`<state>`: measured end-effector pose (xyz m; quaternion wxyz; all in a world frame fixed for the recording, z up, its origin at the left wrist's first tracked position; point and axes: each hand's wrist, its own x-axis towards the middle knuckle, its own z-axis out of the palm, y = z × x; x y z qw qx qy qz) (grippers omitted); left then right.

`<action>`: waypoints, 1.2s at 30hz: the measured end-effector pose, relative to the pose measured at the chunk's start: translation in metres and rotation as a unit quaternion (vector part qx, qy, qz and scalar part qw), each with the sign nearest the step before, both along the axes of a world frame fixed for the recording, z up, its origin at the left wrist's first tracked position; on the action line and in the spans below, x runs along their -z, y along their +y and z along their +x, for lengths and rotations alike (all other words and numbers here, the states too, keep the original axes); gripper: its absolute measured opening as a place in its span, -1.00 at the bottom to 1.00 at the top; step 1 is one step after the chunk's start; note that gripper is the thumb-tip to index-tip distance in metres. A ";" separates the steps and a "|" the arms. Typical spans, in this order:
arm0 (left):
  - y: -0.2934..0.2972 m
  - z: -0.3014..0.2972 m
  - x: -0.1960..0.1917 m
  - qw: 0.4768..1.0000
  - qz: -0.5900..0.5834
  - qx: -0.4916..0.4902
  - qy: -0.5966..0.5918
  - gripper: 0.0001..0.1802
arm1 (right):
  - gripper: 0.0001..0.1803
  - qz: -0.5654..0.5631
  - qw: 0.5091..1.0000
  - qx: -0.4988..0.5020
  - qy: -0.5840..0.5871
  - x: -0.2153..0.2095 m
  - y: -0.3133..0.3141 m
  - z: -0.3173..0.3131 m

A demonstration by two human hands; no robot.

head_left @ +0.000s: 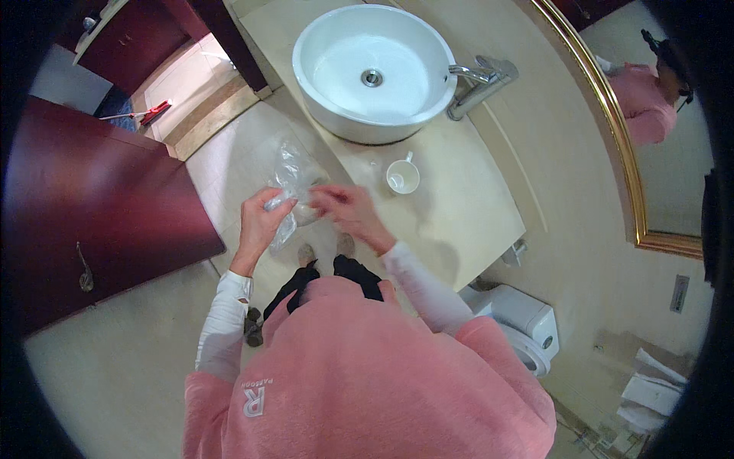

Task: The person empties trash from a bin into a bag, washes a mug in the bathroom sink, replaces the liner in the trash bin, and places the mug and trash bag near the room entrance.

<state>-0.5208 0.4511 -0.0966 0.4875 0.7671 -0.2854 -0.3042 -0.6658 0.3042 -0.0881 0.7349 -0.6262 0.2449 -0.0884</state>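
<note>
Bag: clear plastic bag (289,183), crumpled, held in the air over the floor just in front of the tabletop edge, between both hands.
Bag axis: runs up and away from the left hand toward the basin; loose end uppermost, lower part hangs past the left palm.
Left hand (262,218): grip closed around the bag's middle, fingers curled over the film.
Right hand (345,210): fingertips pinched narrow at the bag's right side; whether they hold the film or something small inside, cannot tell.
Nearer hand: the left has the bag; the right meets it from the right.
Cup (403,177): white, empty, upright on the tabletop (459,206), just right of the hands.
Basin (373,70): round, white, empty, beyond the cup; tap (480,83) at its right.
Labels: none legible on the bag.
Farther out: gold-framed mirror (612,122), toilet (524,325), dark red door (92,222).
</note>
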 end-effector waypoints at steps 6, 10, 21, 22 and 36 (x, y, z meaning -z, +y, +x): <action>0.027 0.026 0.026 0.986 0.042 -0.142 -0.075 -0.66 | -0.62 -0.636 0.744 -0.080 0.189 0.088 -0.165 -0.057; 0.051 0.051 0.026 0.970 0.054 -0.196 -0.132 -0.64 | -0.73 -0.586 0.763 -0.153 0.226 0.152 -0.205 -0.076; 0.158 0.155 0.055 0.909 0.071 -0.383 -0.144 -0.65 | -0.59 -0.556 0.786 -0.169 0.212 0.138 -0.105 0.078; 0.161 0.166 0.048 0.905 0.081 -0.400 -0.123 -0.64 | -0.60 -0.472 0.848 -0.129 0.201 0.137 -0.091 0.110; 0.197 0.462 0.058 0.870 -0.126 -0.474 -0.044 -0.67 | -0.66 0.623 0.751 0.196 -0.098 0.108 -0.035 0.456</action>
